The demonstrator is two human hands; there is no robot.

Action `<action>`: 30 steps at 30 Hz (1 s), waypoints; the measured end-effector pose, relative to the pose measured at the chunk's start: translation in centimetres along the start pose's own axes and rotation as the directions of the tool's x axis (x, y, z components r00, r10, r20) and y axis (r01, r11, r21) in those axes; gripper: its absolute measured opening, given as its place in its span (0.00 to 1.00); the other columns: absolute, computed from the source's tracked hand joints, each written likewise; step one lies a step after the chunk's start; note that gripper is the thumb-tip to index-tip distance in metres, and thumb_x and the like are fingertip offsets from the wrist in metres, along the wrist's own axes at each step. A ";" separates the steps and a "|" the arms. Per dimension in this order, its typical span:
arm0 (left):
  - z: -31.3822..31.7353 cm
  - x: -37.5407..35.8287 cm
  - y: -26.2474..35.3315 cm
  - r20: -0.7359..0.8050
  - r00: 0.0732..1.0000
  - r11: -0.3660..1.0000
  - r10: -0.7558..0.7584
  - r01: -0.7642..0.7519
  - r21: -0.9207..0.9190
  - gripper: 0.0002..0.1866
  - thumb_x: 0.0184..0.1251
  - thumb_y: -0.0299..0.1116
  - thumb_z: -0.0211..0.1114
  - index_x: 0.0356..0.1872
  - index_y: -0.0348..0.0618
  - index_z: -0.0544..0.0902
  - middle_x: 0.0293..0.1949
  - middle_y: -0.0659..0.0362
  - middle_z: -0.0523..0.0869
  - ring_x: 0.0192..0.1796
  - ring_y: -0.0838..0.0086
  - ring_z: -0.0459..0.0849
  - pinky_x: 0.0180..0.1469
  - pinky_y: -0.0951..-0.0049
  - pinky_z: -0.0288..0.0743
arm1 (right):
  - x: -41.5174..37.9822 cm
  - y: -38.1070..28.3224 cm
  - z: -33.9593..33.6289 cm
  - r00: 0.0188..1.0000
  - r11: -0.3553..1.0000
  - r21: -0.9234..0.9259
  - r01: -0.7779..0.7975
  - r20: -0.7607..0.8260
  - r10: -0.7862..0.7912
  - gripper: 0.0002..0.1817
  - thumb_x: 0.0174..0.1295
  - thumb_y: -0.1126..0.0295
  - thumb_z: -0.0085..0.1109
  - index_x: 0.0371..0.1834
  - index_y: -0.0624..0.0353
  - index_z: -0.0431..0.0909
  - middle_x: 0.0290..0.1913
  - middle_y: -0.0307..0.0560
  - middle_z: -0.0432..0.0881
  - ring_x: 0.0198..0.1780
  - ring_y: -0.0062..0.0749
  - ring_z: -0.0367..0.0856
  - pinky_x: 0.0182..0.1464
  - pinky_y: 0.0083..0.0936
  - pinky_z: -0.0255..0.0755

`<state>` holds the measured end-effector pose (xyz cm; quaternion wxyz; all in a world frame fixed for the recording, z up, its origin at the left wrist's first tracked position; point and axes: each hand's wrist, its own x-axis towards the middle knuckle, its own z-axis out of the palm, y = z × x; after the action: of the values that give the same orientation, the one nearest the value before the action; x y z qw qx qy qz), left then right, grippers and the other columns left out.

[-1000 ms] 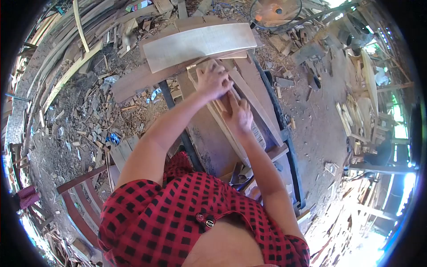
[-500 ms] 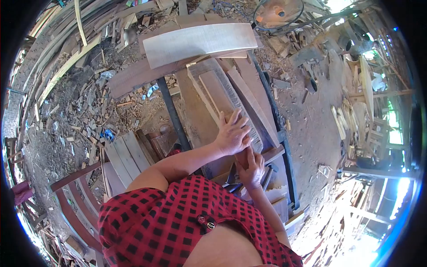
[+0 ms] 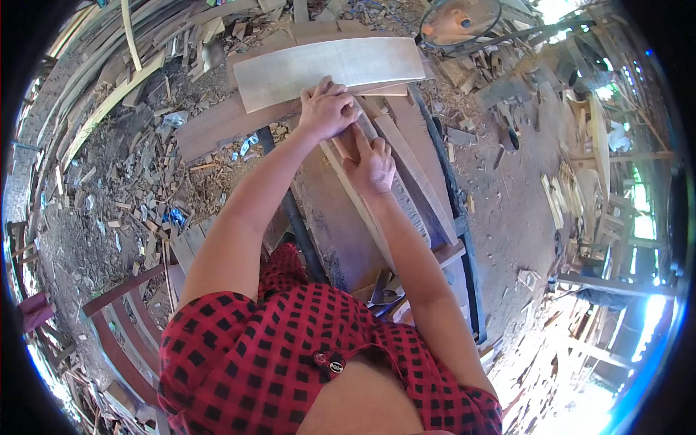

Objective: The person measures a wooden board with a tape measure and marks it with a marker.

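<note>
My left hand (image 3: 330, 110) is curled over the far part of a narrow reddish-brown wooden piece (image 3: 349, 142), close to the lower edge of a pale curved board (image 3: 330, 67). My right hand (image 3: 372, 167) grips the near part of that piece, its index finger stretched forward along it. Both hands hide most of the piece, so its exact kind does not show. Beneath it lies a long, rough-edged grey board (image 3: 403, 205) on the workbench. A second long plank (image 3: 415, 170) rests just to the right.
A dark bench rail (image 3: 467, 268) runs down the right side. Tools (image 3: 384, 290), partly hidden, lie near my body. A slatted wooden chair (image 3: 119, 333) stands at left. Wood scraps (image 3: 138, 196) cover the ground, and a round fan-like object (image 3: 460, 22) stands at the far right.
Both hands have slid forward and away from my body along the grey board, carrying the reddish-brown piece with them. My arms are now stretched out; the pale curved board stays in place.
</note>
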<state>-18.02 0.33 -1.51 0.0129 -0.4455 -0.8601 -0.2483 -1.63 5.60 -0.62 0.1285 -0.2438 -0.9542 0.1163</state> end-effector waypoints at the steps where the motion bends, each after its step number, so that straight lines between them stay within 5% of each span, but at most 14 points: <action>1: -0.3 -0.1 0.3 0.002 1.000 1.000 -0.004 0.004 0.011 0.16 0.60 0.56 0.61 0.34 0.57 0.82 0.58 0.67 0.75 0.71 0.60 0.58 0.59 0.38 0.55 | -0.1 0.0 -0.2 1.000 1.000 -0.011 0.012 -0.011 -0.012 0.41 0.45 0.62 0.66 0.68 0.42 0.65 0.44 0.52 0.72 0.50 0.50 0.73 0.50 0.43 0.72; 11: 1.2 -10.2 10.7 0.028 0.995 0.995 0.093 -0.093 -0.023 0.17 0.61 0.52 0.58 0.37 0.52 0.83 0.57 0.60 0.73 0.68 0.56 0.59 0.58 0.32 0.53 | -14.1 3.8 -5.4 1.000 0.998 0.061 -0.020 -0.019 0.021 0.40 0.42 0.67 0.68 0.66 0.48 0.68 0.44 0.55 0.73 0.48 0.52 0.74 0.49 0.42 0.72; 18: 2.8 -16.1 17.9 -0.049 0.962 0.933 0.268 -0.272 -0.236 0.17 0.52 0.47 0.62 0.36 0.47 0.82 0.53 0.57 0.73 0.68 0.52 0.57 0.54 0.28 0.54 | -23.7 5.7 -8.6 0.989 0.989 0.012 -0.144 -0.025 0.145 0.40 0.41 0.65 0.71 0.65 0.54 0.70 0.44 0.53 0.74 0.45 0.51 0.74 0.49 0.41 0.71; 24: 2.4 -14.4 15.9 -0.073 0.957 0.919 0.282 -0.291 -0.266 0.18 0.53 0.48 0.62 0.38 0.47 0.82 0.55 0.56 0.73 0.69 0.53 0.57 0.54 0.26 0.53 | -21.0 5.8 -8.0 0.993 0.993 0.024 -0.112 -0.020 0.112 0.39 0.43 0.65 0.70 0.64 0.57 0.70 0.43 0.54 0.75 0.45 0.51 0.74 0.49 0.42 0.70; 30: 1.0 -2.5 5.5 0.074 0.995 0.994 0.065 -0.058 -0.094 0.21 0.62 0.58 0.56 0.41 0.56 0.85 0.59 0.63 0.75 0.69 0.61 0.59 0.63 0.36 0.51 | -5.0 3.3 -2.7 1.000 0.999 0.048 0.011 -0.022 -0.010 0.40 0.48 0.66 0.66 0.69 0.47 0.63 0.44 0.55 0.74 0.48 0.53 0.73 0.50 0.45 0.70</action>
<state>-12.03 1.56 -0.71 -0.0329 -0.4812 -0.8334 -0.2700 4.85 6.39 0.05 0.1453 -0.2369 -0.9509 0.1361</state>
